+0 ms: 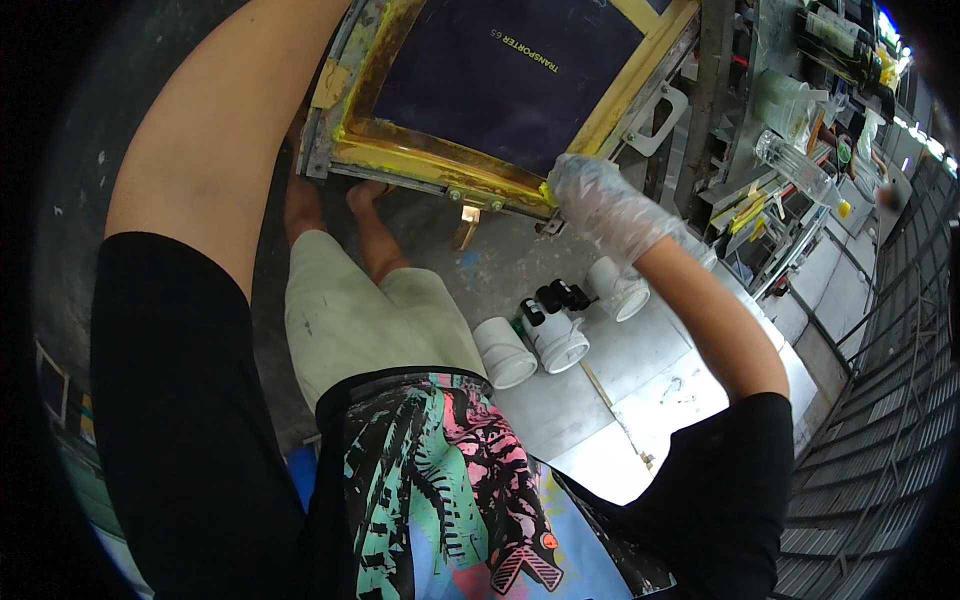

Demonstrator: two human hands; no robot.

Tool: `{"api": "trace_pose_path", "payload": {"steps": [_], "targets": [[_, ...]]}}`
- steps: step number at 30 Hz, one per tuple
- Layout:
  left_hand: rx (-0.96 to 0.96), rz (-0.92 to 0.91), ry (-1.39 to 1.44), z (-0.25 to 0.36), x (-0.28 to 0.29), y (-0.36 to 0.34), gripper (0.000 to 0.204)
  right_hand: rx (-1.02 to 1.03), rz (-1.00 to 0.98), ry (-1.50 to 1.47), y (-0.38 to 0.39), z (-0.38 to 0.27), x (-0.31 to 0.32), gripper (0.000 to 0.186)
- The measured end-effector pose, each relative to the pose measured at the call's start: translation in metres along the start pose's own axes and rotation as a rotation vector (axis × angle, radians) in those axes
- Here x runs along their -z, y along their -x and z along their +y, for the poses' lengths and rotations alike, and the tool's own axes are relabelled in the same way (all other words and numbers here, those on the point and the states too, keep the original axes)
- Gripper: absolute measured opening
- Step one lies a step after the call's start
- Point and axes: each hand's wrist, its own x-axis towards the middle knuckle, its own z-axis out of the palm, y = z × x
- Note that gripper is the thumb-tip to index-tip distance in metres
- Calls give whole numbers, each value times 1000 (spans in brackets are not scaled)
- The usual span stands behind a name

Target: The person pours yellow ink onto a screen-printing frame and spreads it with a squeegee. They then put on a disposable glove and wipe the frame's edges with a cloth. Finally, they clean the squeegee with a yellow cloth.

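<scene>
My right hand [598, 200], in a clear plastic glove, is closed at the lower right corner of a framed screen [495, 85], its fingers gripping the yellow-stained edge. The screen has a dark middle with small printed lettering and sits in a metal holder [320, 150] with bolts and a white handle bracket [656, 118] at the right side. My left forearm [210, 130] reaches up out of the top of the picture, so my left hand is not visible. Below the frame are my legs in pale shorts [340, 310].
Several white buckets [555, 340] with dark bottles stand on the floor at centre right. A metal workbench [745, 170] on the right carries containers, a clear jug [795, 165] and assorted tools. A corrugated shutter [880, 450] runs along the far right, and a panel [55, 390] leans at the far left.
</scene>
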Motion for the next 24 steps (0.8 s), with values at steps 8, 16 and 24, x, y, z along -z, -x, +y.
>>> {"api": "trace_pose_path", "payload": {"steps": [8, 16, 24], "targets": [[-18, 1, 8, 4, 3, -4, 63, -95, -26, 386, 4, 49, 44, 31], [-33, 9, 4, 7, -1, 1, 62, -18, 133, 363, 1, 42, -9, 18], [-3, 11, 24, 2, 0, -3, 61, -231, 8, 248, -8, 15, 20, 16]]}}
